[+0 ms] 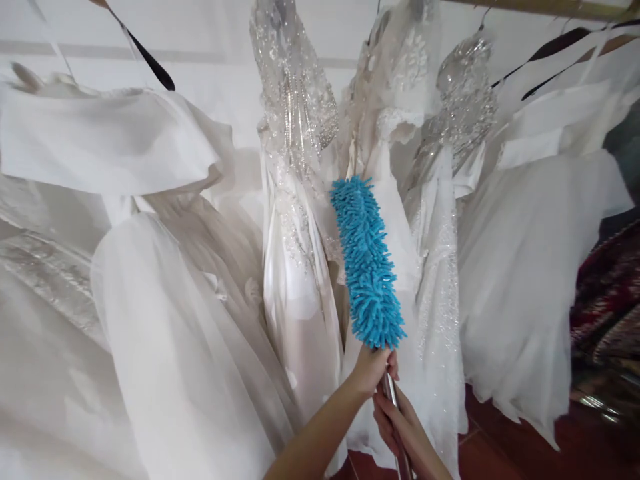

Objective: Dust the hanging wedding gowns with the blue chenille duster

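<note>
A long row of white gowns (165, 280) hung from a rail (540, 8) across the whole view, filling it from the left edge to the right. Near the middle hung a beaded gown (295, 220) with sequined bodice, and just right of it a lace-topped gown (395, 133). The blue duster (367, 263) stood upright against these two, its fluffy head touching the fabric between them. As a judgement, the dusting was under way at the middle of the row; nothing on the fabric showed which gowns had already been brushed and which were left. The left hand (373, 370) was clenched on the metal handle (393, 407) just below the head, and the right hand (400, 420) grasped the handle lower down.
</note>
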Tool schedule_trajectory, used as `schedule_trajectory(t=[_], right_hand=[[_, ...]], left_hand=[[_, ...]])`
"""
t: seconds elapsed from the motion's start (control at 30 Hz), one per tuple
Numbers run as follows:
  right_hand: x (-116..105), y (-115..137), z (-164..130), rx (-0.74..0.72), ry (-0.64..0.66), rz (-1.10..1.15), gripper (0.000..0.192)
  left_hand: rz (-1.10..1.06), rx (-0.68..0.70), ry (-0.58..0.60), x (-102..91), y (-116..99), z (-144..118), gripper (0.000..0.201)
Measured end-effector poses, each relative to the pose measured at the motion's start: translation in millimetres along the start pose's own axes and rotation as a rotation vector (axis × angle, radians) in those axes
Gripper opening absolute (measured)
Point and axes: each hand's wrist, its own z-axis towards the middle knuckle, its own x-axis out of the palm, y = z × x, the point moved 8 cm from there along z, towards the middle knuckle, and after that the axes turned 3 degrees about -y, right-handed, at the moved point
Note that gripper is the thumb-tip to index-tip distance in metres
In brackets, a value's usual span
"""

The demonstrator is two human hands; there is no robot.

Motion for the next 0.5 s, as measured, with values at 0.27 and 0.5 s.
schedule_trajectory(t=[0.27,0.5], right_hand=[[10.3,17.5,31.6,0.042,0.065,0.042,0.047],[34.4,32.5,47.0,0.12,0.177,0.001,0.039]], left_hand=[[-0.077,0.031,-0.072,-14.1,-12.3,33.2,0.046],[-0.242,-0.043,-0.232,-50.4,-3.5,56.2,0.044]])
